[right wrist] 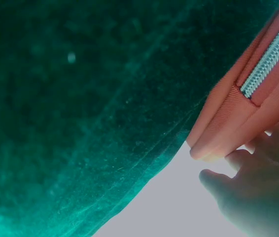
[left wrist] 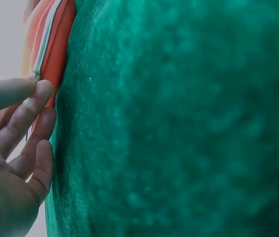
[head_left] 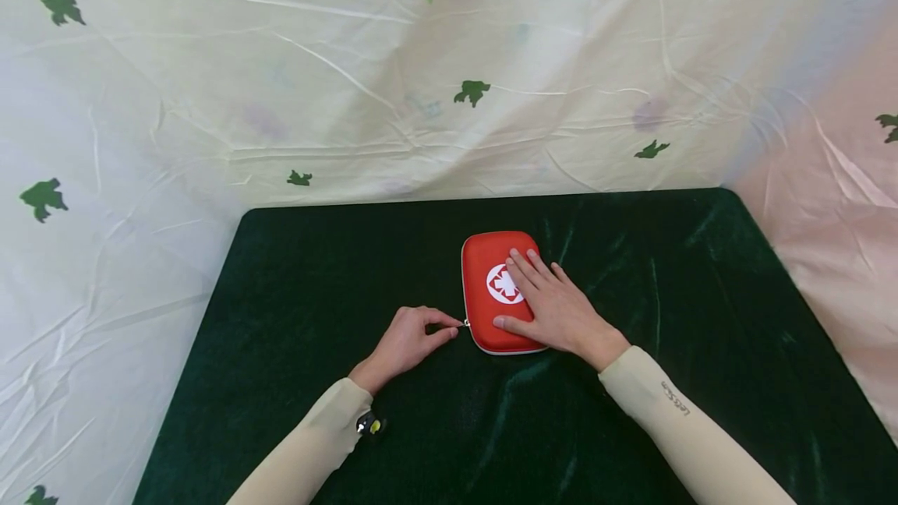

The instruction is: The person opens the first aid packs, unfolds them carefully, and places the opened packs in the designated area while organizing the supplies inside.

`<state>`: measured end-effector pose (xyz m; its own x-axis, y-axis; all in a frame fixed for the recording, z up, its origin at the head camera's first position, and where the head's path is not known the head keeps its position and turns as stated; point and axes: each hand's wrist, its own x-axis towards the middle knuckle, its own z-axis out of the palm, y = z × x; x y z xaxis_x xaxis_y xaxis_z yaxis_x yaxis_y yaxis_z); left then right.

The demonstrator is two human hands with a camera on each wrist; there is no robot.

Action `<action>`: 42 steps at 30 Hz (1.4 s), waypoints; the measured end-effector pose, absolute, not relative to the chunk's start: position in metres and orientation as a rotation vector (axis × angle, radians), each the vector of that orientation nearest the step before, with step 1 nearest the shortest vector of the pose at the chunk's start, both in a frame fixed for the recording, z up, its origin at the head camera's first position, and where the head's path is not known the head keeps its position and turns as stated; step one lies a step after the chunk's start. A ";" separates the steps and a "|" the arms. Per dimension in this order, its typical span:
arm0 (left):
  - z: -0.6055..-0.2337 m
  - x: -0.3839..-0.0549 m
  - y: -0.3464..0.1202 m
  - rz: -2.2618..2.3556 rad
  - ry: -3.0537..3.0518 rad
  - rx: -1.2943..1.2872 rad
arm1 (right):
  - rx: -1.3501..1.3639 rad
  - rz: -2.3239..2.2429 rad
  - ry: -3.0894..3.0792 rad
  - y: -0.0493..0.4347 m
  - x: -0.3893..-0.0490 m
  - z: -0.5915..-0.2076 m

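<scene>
A red first-aid case [head_left: 484,256] with a white cross emblem lies flat on the dark green cloth. Its pale zipper [left wrist: 46,42] runs along the side wall, and the teeth look closed in the left wrist view. At the case's left edge, my left hand [head_left: 410,340] pinches the small zipper pull [head_left: 466,323] between thumb and forefinger. My right hand [head_left: 561,310] rests on the right part of the lid with fingers extended, covering some of the emblem. The right wrist view shows one end of the zipper [right wrist: 267,61] on the case's side.
Green velvet cloth [head_left: 316,271] covers the table beneath the case. Pale curtains [head_left: 351,100] with green leaf and bird shapes hang behind and on both sides. A dark round device [head_left: 369,423] sits at the left sleeve's cuff.
</scene>
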<state>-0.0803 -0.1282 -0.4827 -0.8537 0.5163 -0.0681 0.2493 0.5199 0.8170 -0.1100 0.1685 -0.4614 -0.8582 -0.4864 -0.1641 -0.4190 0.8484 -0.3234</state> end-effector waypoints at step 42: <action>-0.483 -0.070 -0.126 1.230 2.448 0.724 | -0.699 -0.427 2.795 0.170 -0.110 -0.464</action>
